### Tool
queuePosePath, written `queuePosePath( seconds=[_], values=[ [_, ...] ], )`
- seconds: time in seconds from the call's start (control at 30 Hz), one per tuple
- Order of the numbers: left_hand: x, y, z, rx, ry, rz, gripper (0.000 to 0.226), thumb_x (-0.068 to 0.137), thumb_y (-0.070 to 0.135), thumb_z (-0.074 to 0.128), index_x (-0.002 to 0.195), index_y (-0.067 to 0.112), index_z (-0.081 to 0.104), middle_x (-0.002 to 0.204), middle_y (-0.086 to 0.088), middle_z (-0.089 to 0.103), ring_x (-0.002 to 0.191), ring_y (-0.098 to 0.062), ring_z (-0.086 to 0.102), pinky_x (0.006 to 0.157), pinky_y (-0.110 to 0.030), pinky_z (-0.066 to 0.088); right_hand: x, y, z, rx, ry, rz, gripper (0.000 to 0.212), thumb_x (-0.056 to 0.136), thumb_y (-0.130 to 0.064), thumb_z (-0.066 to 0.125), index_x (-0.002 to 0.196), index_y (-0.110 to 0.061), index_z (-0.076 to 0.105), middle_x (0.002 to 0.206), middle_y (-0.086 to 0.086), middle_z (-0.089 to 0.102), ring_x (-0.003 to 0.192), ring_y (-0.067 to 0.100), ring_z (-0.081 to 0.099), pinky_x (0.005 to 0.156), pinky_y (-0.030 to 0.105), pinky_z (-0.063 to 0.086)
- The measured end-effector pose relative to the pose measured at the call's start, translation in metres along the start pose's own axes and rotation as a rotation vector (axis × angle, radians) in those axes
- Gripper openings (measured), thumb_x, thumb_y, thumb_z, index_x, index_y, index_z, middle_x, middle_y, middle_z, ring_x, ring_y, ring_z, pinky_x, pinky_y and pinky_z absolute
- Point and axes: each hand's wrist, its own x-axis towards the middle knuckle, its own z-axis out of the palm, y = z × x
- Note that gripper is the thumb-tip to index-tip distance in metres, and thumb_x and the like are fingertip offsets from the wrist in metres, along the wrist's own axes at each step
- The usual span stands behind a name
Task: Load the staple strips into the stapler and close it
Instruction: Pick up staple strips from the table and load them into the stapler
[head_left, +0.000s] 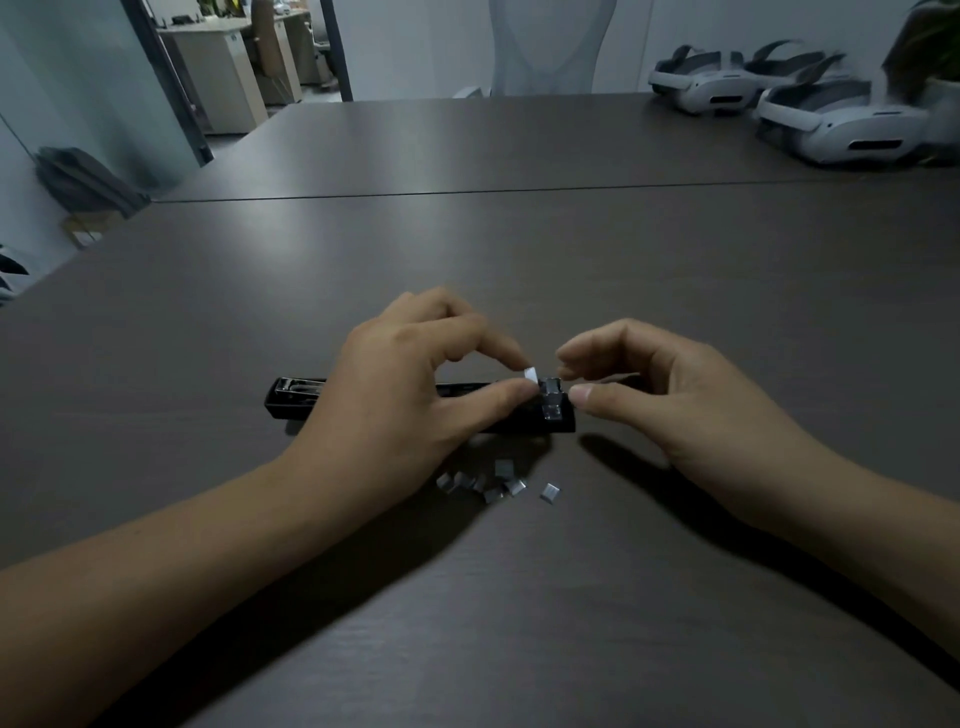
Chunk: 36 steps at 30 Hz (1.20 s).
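A black stapler (296, 397) lies flat and opened out on the dark table, running left to right, and my left hand covers its middle. My left hand (410, 384) pinches a short staple strip (530, 373) between thumb and forefinger, just above the metal staple channel (551, 397) at the stapler's right end. My right hand (654, 384) hovers beside that end with thumb and fingers curled close to the channel, holding nothing that I can see. Several short staple strips (498, 480) lie scattered on the table just in front of the stapler.
The dark wooden table (467, 597) stretches around the work spot, with a seam across it farther back. Several white headsets (831, 119) rest at the far right corner. A white chair (545, 47) stands behind the table's far edge.
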Motion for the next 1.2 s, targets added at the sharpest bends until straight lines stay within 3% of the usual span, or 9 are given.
queuePosePath(
  seconds=[0.23,0.53,0.7,1.03,1.2],
  values=[
    [0.0044,-0.0046,0.0031,0.037,-0.064,-0.093,0.015,0.087,0.051,0.077,0.099,0.043,0.079,0.099,0.016,0.069,0.096,-0.006,0.061,0.082,-0.024,0.046,0.0009,0.0027,0.0023,-0.136,-0.03,-0.033,0.027,0.091,-0.023,0.078,0.114,-0.037,0.072,0.111,-0.015,0.077,0.097,0.004,0.077,0.091,0.02,0.058],
    [0.0064,-0.0052,0.0048,0.07,-0.084,-0.097,0.016,0.087,0.053,0.073,0.098,0.043,0.08,0.101,0.016,0.072,0.098,-0.006,0.061,0.081,-0.025,0.043,-0.0004,0.0015,0.0034,-0.228,-0.05,-0.063,0.036,0.088,-0.02,0.082,0.119,-0.034,0.071,0.11,-0.014,0.075,0.105,-0.007,0.07,0.089,0.002,0.046],
    [0.0064,-0.0059,0.0047,0.09,-0.093,-0.09,0.019,0.087,0.055,0.071,0.098,0.042,0.08,0.101,0.016,0.071,0.098,-0.007,0.059,0.077,-0.02,0.039,-0.0014,-0.0004,0.0036,-0.241,-0.049,-0.074,0.034,0.089,-0.019,0.082,0.119,-0.031,0.071,0.11,-0.015,0.075,0.106,-0.009,0.069,0.088,0.001,0.045],
    [0.0047,-0.0063,0.002,0.224,-0.104,0.024,0.024,0.087,0.048,0.07,0.105,0.037,0.08,0.102,0.013,0.069,0.098,-0.016,0.056,0.082,-0.026,0.039,-0.0026,-0.0024,0.004,-0.304,-0.061,-0.097,0.033,0.09,-0.023,0.081,0.12,-0.032,0.071,0.112,-0.016,0.076,0.108,-0.005,0.069,0.093,0.007,0.048],
    [0.0016,-0.0094,-0.0019,0.243,-0.083,0.046,0.02,0.083,0.047,0.074,0.099,0.035,0.075,0.101,0.016,0.066,0.095,-0.014,0.053,0.077,-0.015,0.036,-0.0032,-0.0022,0.0037,-0.324,-0.064,-0.115,0.032,0.09,-0.021,0.081,0.118,-0.033,0.071,0.111,-0.019,0.076,0.107,-0.006,0.068,0.093,0.005,0.047]
  ],
)
